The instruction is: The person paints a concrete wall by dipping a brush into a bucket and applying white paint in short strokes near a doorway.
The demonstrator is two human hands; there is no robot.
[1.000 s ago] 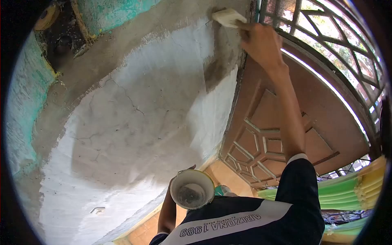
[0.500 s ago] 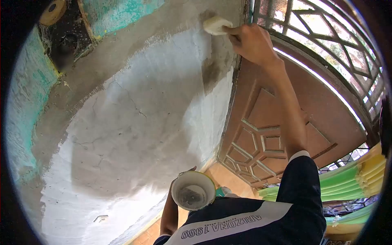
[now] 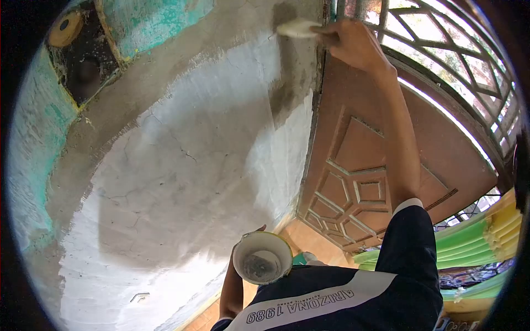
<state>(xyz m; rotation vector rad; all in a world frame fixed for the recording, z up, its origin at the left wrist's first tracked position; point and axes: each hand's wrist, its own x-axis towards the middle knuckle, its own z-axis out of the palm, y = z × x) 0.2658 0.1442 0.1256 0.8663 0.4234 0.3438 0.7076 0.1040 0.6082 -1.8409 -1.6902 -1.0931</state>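
High up beside the door frame, my right hand (image 3: 353, 45) is closed round the handle of a brush (image 3: 298, 28). Its pale bristles lie against the grey wall (image 3: 232, 19), over a dark, damp-looking patch, and are slightly blurred. Low in the view, my left hand (image 3: 255, 229) holds a white bucket (image 3: 262, 257) near my body; most of its fingers are hidden behind the bucket. Some greyish material lies at the bucket's bottom. White coating (image 3: 221, 77) covers much of the wall's middle, where thin cracks show.
A brown panelled door (image 3: 359, 143) stands at the right, below a lattice window (image 3: 452, 49). Green and yellow curtains (image 3: 458, 243) hang at the lower right. A dark recess with loose wiring (image 3: 88, 60) is at the upper left. Orange floor (image 3: 312, 240) shows below.
My right hand has moved a little to the right and up with the brush, whose bristles now point left. My left hand and the bucket have hardly moved.
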